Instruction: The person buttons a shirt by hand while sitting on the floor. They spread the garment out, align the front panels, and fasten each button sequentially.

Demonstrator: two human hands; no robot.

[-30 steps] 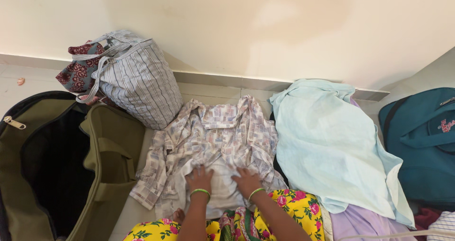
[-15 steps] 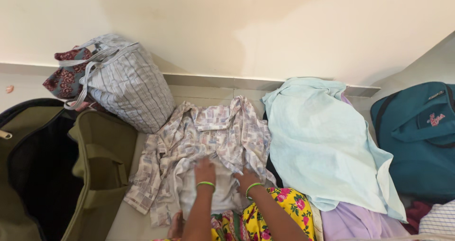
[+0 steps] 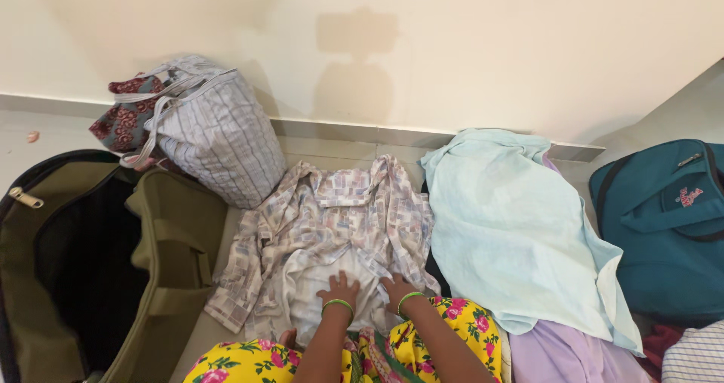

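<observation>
Cream wall and a pale tiled floor back the scene. At the near left an olive-green bag gapes open. A teal bag sits at the far right edge, and a light blue cloth is spread just left of it. A striped grey bag stands against the wall at the far left. Between the olive bag and the blue cloth a patterned shirt lies spread on the floor. Left hand and right hand press flat on its near part, fingers spread, holding nothing. Each wrist wears a green bangle.
</observation>
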